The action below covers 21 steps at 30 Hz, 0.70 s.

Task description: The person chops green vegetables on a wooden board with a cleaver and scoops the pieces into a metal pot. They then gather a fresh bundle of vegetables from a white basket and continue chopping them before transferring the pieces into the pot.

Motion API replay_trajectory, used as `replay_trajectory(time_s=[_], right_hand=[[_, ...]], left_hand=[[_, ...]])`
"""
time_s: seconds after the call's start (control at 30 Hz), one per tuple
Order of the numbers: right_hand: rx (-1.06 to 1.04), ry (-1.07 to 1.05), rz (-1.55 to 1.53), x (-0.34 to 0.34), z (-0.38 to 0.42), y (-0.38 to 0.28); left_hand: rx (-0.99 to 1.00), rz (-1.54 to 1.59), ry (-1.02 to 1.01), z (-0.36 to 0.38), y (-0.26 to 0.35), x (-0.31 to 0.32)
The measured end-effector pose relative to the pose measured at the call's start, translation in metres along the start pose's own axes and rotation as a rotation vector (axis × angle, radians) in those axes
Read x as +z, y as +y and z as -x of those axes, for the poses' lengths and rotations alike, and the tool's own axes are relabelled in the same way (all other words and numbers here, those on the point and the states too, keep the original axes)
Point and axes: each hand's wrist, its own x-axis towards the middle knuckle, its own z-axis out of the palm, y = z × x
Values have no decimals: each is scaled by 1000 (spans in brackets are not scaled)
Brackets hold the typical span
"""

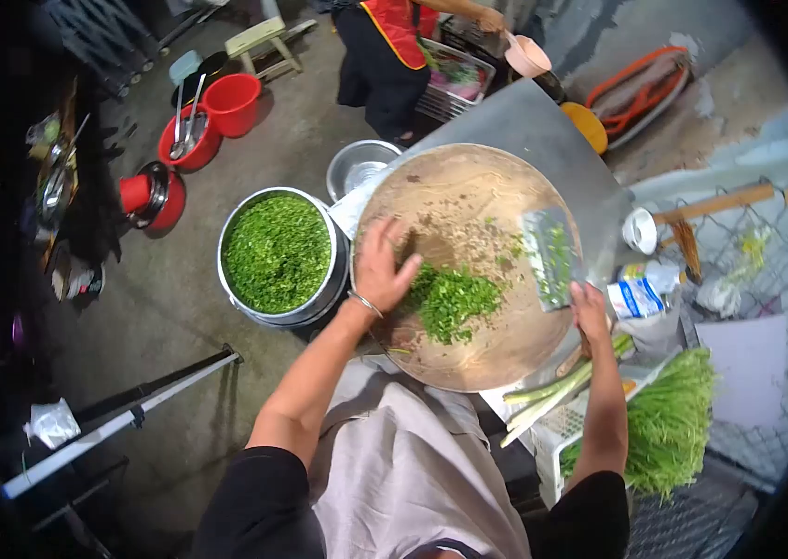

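Note:
On a large round wooden chopping board (pixel 478 363) lies a heap of chopped green herbs (pixel 453 300). My left hand (pixel 383 266) is open, fingers spread, over the board's left side at the edge of the heap. Closed around the handle of a cleaver (pixel 549 256), my right hand (pixel 590 307) is at the board's right edge. The cleaver's broad blade lies nearly flat above the wood, with green bits stuck to it. A metal pot (pixel 224 270) full of chopped greens (pixel 275 252) stands left of the board.
A metal basin (pixel 361 168) sits behind the pot. Long green stalks (pixel 669 419) fill a white basket (pixel 557 433) at my right. Red buckets (pixel 232 104) stand on the floor. Another person (pixel 385 65) holds a pink scoop (pixel 528 57) beyond the metal table (pixel 543 130).

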Motion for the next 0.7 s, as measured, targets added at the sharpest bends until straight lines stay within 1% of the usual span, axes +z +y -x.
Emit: replay_trajectory(time_s=[0.03, 0.07, 0.13, 0.17, 0.23, 0.27, 0.33, 0.37, 0.4, 0.43, 0.47, 0.5, 0.6, 0.63, 0.7], right_hand=[[56, -6, -32, 12, 8, -14], [108, -14, -66, 26, 15, -29], [79, -141, -46, 45, 22, -45], [-20, -151, 66, 54, 26, -47], [-217, -174, 295, 67, 32, -47], [-237, -192, 317, 69, 38, -46], [-278, -229, 362, 70, 52, -45], [-198, -204, 274, 69, 62, -44], [-120, -178, 185, 66, 78, -43], [-42, -149, 95, 65, 95, -40], [-25, -47, -2, 64, 105, -16], [24, 16, -9, 63, 117, 1], [152, 177, -36, 70, 153, 32], [182, 216, -55, 84, 161, 34], [212, 260, -37, 111, 174, 21]], left_hand=[[8, -30, 48, -7, -4, 3], [26, 37, -30, -9, 1, 9], [52, 160, -182, -6, 12, 15], [110, 83, -203, 1, 21, 20], [94, 131, -273, 14, 32, 25], [49, 189, -290, 23, 35, 27], [103, 223, -304, 33, 37, 20], [130, 240, -309, 35, 35, 14], [168, 136, -253, 34, 29, 7], [152, 65, -158, 30, 22, 4], [105, 43, -126, 30, 17, 6], [57, 23, -90, 29, 13, 9], [111, -62, -103, 31, 32, 22], [90, -37, -160, 33, 40, 26], [105, -26, -153, 38, 46, 40]])
